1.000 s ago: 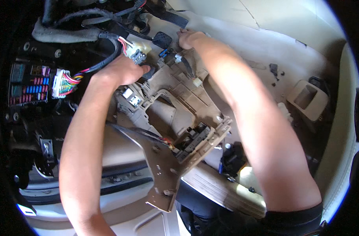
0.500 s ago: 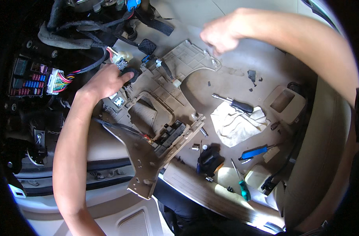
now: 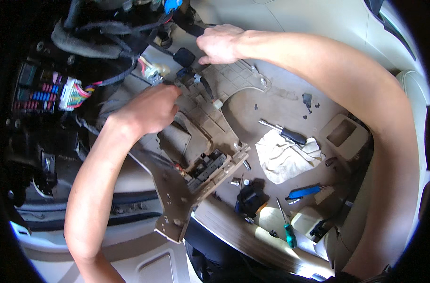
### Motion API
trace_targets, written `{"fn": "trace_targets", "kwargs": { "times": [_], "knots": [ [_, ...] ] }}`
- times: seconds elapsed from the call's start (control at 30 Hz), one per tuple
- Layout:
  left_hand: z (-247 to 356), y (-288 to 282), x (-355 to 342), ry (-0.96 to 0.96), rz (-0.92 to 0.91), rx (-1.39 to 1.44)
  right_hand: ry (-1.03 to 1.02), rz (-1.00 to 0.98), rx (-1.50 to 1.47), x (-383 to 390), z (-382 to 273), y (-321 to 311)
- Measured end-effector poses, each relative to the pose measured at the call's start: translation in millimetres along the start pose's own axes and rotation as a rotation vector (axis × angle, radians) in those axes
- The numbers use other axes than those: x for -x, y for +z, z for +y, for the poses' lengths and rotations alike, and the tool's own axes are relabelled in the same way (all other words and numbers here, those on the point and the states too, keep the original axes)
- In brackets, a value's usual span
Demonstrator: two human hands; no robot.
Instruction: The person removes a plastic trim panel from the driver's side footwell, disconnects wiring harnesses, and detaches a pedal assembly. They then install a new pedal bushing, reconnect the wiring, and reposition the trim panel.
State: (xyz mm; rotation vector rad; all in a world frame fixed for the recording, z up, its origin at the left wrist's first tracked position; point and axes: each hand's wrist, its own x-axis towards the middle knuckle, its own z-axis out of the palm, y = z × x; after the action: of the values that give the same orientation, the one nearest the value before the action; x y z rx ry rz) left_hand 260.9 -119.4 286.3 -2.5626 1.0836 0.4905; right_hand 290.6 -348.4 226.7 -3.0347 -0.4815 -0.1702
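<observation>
A beige plastic trim panel lies tilted across the footwell, with a black connector block fixed on its near part. Over the panel's left side my left hand is closed, knuckles up; its fingers hide whatever they grip. My right hand reaches across to the panel's far end, next to the black pedal. Its fingers are curled, and I cannot make out anything in them. Just beyond my left hand sits a pale wire connector. A short black cable lies on the panel.
At left is a fuse box with a white multi-wire plug. On the floor are a white cloth, a black-handled driver, a blue-handled tool and a green screwdriver. Dark wiring hangs at upper left.
My right hand has moved left to the panel's far end. My left hand has shifted right and slightly nearer, turning so that the black piece it held no longer shows.
</observation>
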Motion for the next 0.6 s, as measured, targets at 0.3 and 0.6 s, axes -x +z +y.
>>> {"fn": "trace_targets", "kwargs": {
  "times": [0.3, 0.6],
  "knots": [
    [53, -32, 68, -0.112, 0.109, 0.197, 0.05, -0.382, 0.059, 16, 23, 53],
    [84, -7, 185, -0.315, 1.18, 0.276, -0.076, -0.471, 0.068, 21, 16, 87]
  ]
}}
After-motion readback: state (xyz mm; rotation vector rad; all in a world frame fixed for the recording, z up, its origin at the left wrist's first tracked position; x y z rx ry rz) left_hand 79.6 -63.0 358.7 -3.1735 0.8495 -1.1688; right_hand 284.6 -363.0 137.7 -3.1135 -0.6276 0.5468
